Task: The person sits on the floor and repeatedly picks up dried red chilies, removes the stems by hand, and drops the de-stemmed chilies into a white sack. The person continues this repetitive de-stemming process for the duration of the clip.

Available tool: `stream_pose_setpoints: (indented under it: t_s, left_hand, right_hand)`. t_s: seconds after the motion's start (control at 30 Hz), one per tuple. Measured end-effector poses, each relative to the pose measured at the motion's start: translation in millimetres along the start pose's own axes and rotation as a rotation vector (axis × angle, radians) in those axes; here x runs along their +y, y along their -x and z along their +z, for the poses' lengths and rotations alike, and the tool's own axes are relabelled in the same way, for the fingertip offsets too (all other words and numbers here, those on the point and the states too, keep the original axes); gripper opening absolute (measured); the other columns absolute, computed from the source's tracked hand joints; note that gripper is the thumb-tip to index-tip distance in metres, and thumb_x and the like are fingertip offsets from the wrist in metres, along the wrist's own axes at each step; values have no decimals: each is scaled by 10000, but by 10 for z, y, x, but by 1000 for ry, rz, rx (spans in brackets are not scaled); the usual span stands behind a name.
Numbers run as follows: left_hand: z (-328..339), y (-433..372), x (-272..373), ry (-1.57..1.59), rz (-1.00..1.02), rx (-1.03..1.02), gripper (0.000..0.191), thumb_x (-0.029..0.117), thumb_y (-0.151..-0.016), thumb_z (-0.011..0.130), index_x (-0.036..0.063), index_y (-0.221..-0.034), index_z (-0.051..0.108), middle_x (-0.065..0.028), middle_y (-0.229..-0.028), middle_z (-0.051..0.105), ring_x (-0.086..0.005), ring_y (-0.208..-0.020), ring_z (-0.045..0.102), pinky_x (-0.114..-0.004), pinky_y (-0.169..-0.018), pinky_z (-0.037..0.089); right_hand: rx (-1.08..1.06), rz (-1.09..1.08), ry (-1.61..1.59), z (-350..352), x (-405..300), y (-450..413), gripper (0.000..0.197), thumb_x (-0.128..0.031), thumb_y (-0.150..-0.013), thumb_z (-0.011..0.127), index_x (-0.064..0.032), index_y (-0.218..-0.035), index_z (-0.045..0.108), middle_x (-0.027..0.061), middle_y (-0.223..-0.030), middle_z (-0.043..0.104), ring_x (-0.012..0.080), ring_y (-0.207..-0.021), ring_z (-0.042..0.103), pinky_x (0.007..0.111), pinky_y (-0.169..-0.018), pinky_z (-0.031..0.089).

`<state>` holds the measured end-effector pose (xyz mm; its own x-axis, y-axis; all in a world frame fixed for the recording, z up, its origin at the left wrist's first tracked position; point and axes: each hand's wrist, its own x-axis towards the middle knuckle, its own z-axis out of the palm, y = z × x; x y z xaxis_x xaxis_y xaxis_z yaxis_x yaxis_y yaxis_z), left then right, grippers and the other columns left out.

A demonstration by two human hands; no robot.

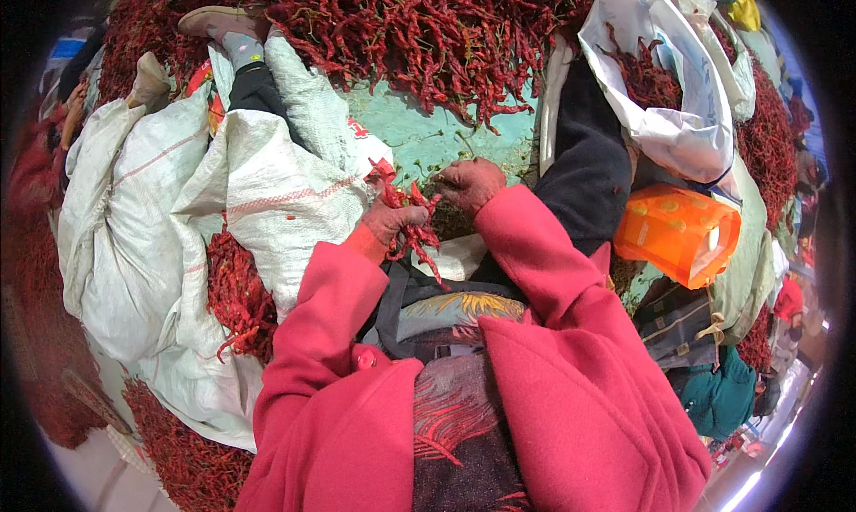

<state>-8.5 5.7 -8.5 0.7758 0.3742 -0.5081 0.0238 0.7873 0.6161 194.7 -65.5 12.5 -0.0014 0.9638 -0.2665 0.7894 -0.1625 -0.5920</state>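
My left hand (393, 221) is closed around a small bunch of dried red chillies (419, 234), some hanging below the fingers. Just to its right, close to the chilli stems, is my right hand (471, 183), its fingers curled; whether they pinch a stem is too small to tell. Loose green stems lie on the pale green sheet (435, 134) beyond both hands. A big heap of dried red chillies (428, 37) spreads across that sheet ahead of me.
White woven sacks (281, 178) lie to the left, with more chillies (241, 291) among them. On the right are a white plastic bag (692, 134) holding chillies and an orange bag (659, 228). Another person's foot in a shoe (217, 21) rests by the heap.
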Motion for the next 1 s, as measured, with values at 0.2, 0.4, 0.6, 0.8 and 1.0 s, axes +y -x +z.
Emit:
stream_pose_setpoints:
  t_s: [0.2,0.4,0.6,0.8,1.0]
  left_hand:
    - [-145,-23,-70,200,-146,67,362,18,-708,710,29,-1035,554,-81,-870,622,-201,-736,631,-351,-643,548]
    - [-20,3,-6,63,8,155,291,68,-681,754,31,-935,617,-41,-828,637,-151,-709,610,-320,-625,518]
    - [-18,27,40,2,51,208,258,96,-709,709,64,-948,617,-26,-782,628,-103,-529,544,-256,-418,415]
    - [55,20,49,45,125,207,326,119,-715,724,59,-1023,635,-20,-760,634,-95,-491,543,-247,-378,415]
    - [-162,-44,11,184,100,2,347,74,-782,634,15,-1115,554,-63,-962,628,-162,-798,622,-312,-694,525]
  right_hand:
    - [170,115,50,-229,354,-198,346,-414,-720,669,-196,-987,648,70,-899,631,311,-880,591,421,-744,462]
    - [104,330,315,-415,700,-735,294,-362,-738,662,-186,-974,661,83,-925,650,307,-861,608,419,-740,475]
    - [54,413,-586,-222,620,-395,290,-285,-780,656,-58,-960,657,52,-802,646,169,-708,600,309,-643,471]
    - [28,400,-938,-54,235,-11,263,-282,-776,658,-36,-871,664,20,-700,606,86,-581,526,239,-529,416]
    - [-212,264,-897,92,-158,111,255,-280,-784,646,-53,-899,655,15,-671,597,87,-602,526,255,-553,420]
